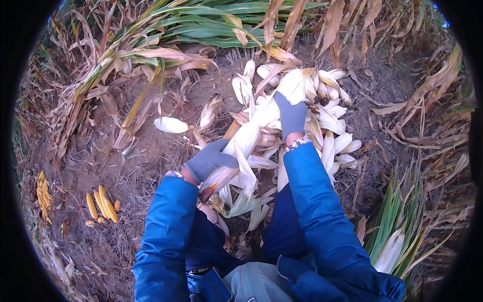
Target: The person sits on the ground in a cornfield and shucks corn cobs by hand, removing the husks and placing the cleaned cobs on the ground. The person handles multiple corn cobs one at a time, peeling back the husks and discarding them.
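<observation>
My left hand, in a grey glove, is wrapped around a husked-over corn ear. The dark lower tip of that ear shows a few orange kernels, and pale husk leaves hang loose from its side. Farther forward, my right hand, gloved too, grips a second corn ear in pale husk; its fingertips are partly hidden. Around and beneath it lies a pile of corn husks and unpeeled ears. Loose, greenish-white husks lie between my legs.
Bare yellow cobs rest on the soil at left, with another small heap of cobs farther out. One pale husk lies alone. Cut green stalks stretch across the far side; a leafy stalk is at right.
</observation>
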The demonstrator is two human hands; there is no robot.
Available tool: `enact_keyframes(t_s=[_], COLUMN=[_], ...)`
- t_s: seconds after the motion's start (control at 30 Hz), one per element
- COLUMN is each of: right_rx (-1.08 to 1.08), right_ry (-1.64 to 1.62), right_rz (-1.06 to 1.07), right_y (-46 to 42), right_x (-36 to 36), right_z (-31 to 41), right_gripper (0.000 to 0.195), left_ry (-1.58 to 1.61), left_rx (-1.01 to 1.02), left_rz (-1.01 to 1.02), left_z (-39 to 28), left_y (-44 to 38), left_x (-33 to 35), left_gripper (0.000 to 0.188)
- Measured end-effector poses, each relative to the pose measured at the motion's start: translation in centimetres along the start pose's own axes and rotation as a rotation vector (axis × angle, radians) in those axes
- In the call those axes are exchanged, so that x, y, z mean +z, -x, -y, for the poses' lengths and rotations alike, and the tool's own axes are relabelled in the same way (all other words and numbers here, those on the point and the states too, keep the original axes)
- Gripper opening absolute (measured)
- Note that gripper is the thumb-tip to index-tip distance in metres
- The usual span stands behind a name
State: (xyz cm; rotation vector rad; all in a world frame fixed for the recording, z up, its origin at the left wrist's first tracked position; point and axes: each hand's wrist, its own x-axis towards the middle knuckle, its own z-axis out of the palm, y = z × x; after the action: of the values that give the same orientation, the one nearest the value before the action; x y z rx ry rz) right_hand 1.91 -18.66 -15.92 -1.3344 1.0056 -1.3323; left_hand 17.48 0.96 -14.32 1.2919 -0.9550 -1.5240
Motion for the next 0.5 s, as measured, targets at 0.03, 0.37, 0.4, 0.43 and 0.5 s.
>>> enact_keyframes(t_s=[0.03,0.37,0.4,0.43,0.5], right_rx=[-0.041,-0.18,-0.147,-0.115,0.07], right_ry=[-0.044,-0.154,-0.16,-0.168,-0.264], right_rz=[-0.065,0.225,0.247,0.27,0.206], right_y=[-0.2,1.1,1.3,1.4,1.6], right_x=[0.0,-0.1,-0.4,-0.6,-1.0], right_z=[0.1,1.1,1.8,2.5,3.9], right_gripper=[0.035,0.024,0.024,0.024,0.022], left_ry=[0.002,0.481,0.5,0.509,0.523], left_rx=[0.007,-0.103,-0.072,-0.083,-0.11], left_rz=[-0.009,-0.046,-0.079,-0.091,-0.104], left_z=[-0.1,-0.2,0.1,0.3,0.1], left_y=[0.0,0.7,0.6,0.7,0.8], left_x=[-0.1,0.0,-0.2,-0.4,-0.3], left_gripper=[0.053,0.033,0.028,0.03,0.034])
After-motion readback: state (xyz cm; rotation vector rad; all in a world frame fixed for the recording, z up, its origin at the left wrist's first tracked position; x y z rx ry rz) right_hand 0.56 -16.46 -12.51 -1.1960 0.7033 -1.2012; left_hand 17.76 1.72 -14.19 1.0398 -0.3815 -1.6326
